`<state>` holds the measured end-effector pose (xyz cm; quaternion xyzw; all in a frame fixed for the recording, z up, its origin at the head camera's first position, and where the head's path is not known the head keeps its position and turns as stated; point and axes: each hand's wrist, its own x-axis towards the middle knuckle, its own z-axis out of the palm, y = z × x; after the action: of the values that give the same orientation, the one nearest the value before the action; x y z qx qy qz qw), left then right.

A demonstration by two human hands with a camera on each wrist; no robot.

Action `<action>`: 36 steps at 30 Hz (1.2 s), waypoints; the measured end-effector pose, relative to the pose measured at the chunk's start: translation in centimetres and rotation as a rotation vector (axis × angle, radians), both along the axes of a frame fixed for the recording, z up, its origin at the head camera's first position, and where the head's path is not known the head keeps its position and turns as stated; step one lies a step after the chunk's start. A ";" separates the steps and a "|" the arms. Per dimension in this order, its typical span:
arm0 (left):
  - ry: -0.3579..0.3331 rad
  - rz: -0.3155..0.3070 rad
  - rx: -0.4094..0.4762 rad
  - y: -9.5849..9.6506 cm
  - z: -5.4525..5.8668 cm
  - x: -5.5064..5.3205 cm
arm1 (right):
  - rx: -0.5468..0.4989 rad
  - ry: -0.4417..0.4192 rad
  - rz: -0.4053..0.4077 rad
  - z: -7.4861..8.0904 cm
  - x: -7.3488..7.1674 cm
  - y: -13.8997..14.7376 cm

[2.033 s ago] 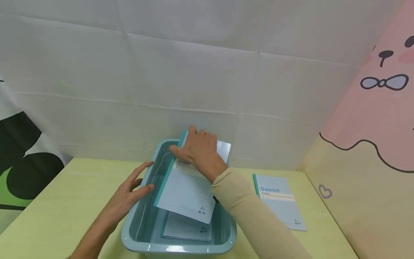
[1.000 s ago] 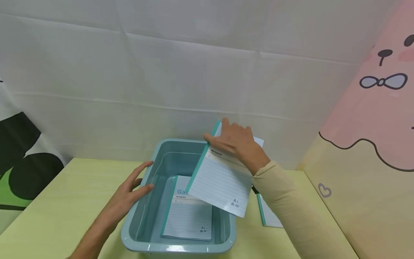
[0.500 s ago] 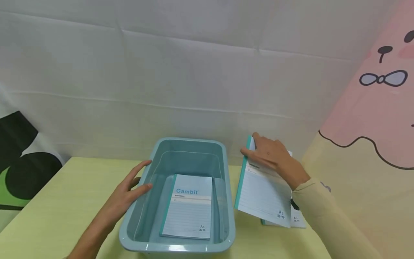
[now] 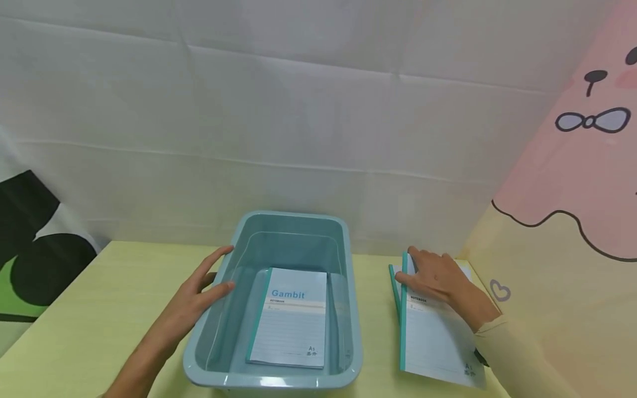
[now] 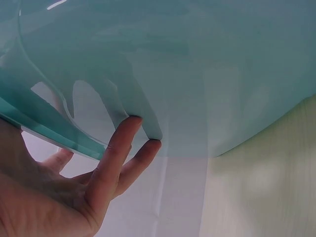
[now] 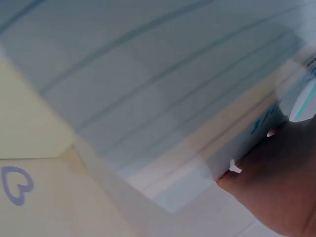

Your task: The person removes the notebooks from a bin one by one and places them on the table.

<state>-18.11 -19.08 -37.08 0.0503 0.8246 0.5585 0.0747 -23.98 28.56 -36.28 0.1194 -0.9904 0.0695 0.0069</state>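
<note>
A light-blue plastic basin stands on the table, with a Gambit notebook lying flat on its bottom. My left hand rests against the basin's left rim. In the left wrist view its extended fingers touch the outer wall. Over on the right, my right hand grips a second notebook by its top end, thumb near the teal spine. That notebook slants above another notebook, which is mostly covered. The right wrist view shows the held notebook's lined cover close up.
The pale yellow-green table extends left of the basin. A white cloth backdrop hangs right behind it. On the right rises a side panel printed with a pink bear and a small heart.
My right hand has lifted a notebook out of the basin, carried it right and lowered it over the notebook on the table. My left hand has stayed on the rim.
</note>
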 end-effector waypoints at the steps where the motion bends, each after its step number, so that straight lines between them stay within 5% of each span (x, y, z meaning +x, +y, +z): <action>1: -0.001 0.000 0.000 0.0 0.0 0.0 | 0.001 -0.006 0.000 -0.5 0.2 0.3; 26: 0.009 -0.005 -0.012 -0.1 0.0 0.0 | -0.049 -0.305 -0.023 -7.5 3.5 2.1; 36: 0.006 -0.006 -0.008 -0.1 -0.1 -0.1 | 0.050 -0.225 0.001 -8.1 4.3 1.6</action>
<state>-18.23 -19.22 -37.18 0.0539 0.8268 0.5550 0.0742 -19.70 30.11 -44.41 0.1116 -0.9863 0.0577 -0.1072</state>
